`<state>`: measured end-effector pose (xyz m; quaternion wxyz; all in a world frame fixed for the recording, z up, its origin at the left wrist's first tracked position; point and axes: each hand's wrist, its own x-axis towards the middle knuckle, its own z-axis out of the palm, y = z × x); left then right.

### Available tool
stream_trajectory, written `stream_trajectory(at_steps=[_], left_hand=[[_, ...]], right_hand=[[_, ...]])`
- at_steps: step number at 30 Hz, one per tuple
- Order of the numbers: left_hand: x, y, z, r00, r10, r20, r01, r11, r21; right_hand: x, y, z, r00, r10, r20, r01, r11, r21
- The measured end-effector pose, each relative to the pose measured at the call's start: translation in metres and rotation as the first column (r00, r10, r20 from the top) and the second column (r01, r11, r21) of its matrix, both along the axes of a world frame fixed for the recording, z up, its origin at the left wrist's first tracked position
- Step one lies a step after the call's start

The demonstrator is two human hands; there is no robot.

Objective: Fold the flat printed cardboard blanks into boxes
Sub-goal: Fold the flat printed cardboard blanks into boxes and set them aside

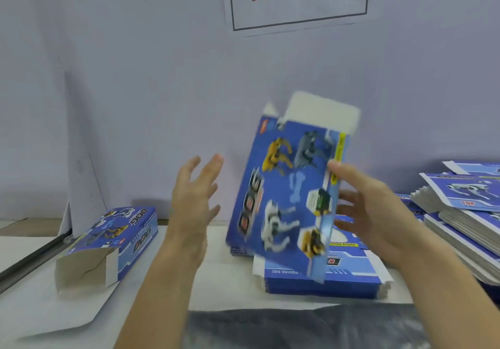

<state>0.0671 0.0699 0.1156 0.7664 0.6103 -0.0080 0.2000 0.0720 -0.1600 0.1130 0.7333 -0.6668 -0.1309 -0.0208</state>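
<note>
Head view — blue printed blank held upright by right hand, thumb pinched on its edge, left hand spread, apart from it, folded box lain at left.

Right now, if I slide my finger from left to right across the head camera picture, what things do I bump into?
Folded box lying on the table → left hand, open and empty → blue dog blank held upright → right hand gripping its edge → piles of flat blanks.
</note>
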Motion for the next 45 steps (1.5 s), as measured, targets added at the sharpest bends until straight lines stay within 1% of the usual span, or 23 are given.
stream_trajectory(at_steps=[1,3,4,5,6,8,10,12,13,14,16,18,21,24,28,30,32,34,37,39,41,43,45], left_hand=[[0.000,0.004,-0.001,0.998,-0.048,0.034,0.048,0.999,0.022],[0.000,0.004,-0.002,0.980,-0.186,0.070,0.183,0.982,0.043],[0.001,0.002,-0.003,0.977,-0.200,0.077,0.196,0.979,0.053],[0.002,-0.001,-0.003,0.981,-0.171,0.087,0.165,0.984,0.073],[0.002,-0.005,-0.004,0.987,-0.127,0.103,0.119,0.989,0.085],[0.002,-0.011,-0.006,0.988,-0.076,0.133,0.066,0.995,0.072],[0.003,-0.018,-0.008,0.989,-0.043,0.141,0.037,0.998,0.042],[0.005,-0.021,-0.010,0.990,0.018,0.138,-0.025,0.999,0.046],[0.005,-0.021,-0.010,0.989,0.042,0.141,-0.052,0.996,0.067],[0.005,-0.020,-0.010,0.986,0.035,0.161,-0.046,0.996,0.071],[0.003,-0.019,-0.008,0.970,-0.097,0.222,0.081,0.994,0.078],[0.001,-0.021,-0.008,0.940,-0.229,0.253,0.186,0.965,0.185],[0.001,-0.027,-0.009,0.923,-0.267,0.278,0.198,0.947,0.253],[0.002,-0.028,-0.008,0.934,-0.193,0.302,0.116,0.960,0.255],[0.003,-0.025,-0.009,0.964,-0.075,0.256,0.003,0.963,0.271],[-0.001,-0.026,-0.009,0.974,-0.098,0.205,0.046,0.968,0.245],[-0.004,-0.024,-0.008,0.976,-0.168,0.139,0.139,0.970,0.198],[-0.006,-0.022,-0.005,0.979,-0.186,0.082,0.172,0.973,0.157],[-0.005,-0.023,-0.004,0.991,-0.126,0.049,0.116,0.979,0.165],[-0.003,-0.024,-0.005,0.992,-0.105,0.065,0.091,0.977,0.195],[-0.001,-0.024,-0.007,0.989,-0.116,0.090,0.099,0.979,0.178],[-0.001,-0.024,-0.009,0.985,-0.146,0.088,0.130,0.977,0.170],[-0.002,-0.026,-0.006,0.980,-0.178,0.089,0.160,0.971,0.179]], right_hand=[[0.000,-0.002,-0.002,0.997,0.072,0.014,-0.070,0.992,-0.105],[-0.003,0.002,-0.004,0.978,0.209,-0.004,-0.199,0.928,-0.313],[-0.003,0.004,-0.006,0.965,0.260,-0.044,-0.256,0.886,-0.386],[-0.002,0.007,-0.009,0.954,0.289,-0.082,-0.296,0.860,-0.416],[-0.001,0.010,-0.010,0.947,0.308,-0.090,-0.318,0.857,-0.406],[0.003,0.019,-0.012,0.952,0.307,-0.011,-0.296,0.907,-0.301],[0.003,0.034,-0.011,0.980,0.157,0.119,-0.137,0.977,-0.161],[0.004,0.047,-0.013,0.964,-0.025,0.263,0.043,0.997,-0.062],[0.004,0.051,-0.013,0.945,-0.086,0.314,0.097,0.995,-0.022],[0.005,0.053,-0.014,0.933,-0.134,0.334,0.136,0.991,0.019],[0.007,0.052,-0.015,0.930,-0.211,0.301,0.184,0.976,0.115],[0.010,0.050,-0.016,0.936,-0.235,0.261,0.189,0.964,0.188],[0.013,0.047,-0.017,0.929,-0.244,0.280,0.194,0.962,0.195],[0.011,0.046,-0.015,0.927,-0.211,0.311,0.159,0.970,0.185],[0.007,0.052,-0.012,0.944,-0.162,0.287,0.133,0.984,0.118],[0.007,0.052,-0.011,0.961,-0.116,0.251,0.105,0.993,0.055],[0.005,0.052,-0.010,0.982,-0.062,0.178,0.058,0.998,0.025],[0.004,0.053,-0.010,0.991,-0.062,0.117,0.056,0.997,0.053],[0.002,0.058,-0.011,0.984,-0.168,0.065,0.162,0.982,0.093],[0.004,0.060,-0.012,0.979,-0.198,0.038,0.192,0.974,0.123],[0.007,0.058,-0.015,0.975,-0.219,0.034,0.210,0.963,0.171],[0.005,0.056,-0.014,0.979,-0.198,0.037,0.186,0.958,0.220],[0.005,0.055,-0.014,0.990,-0.119,0.069,0.102,0.972,0.211]])
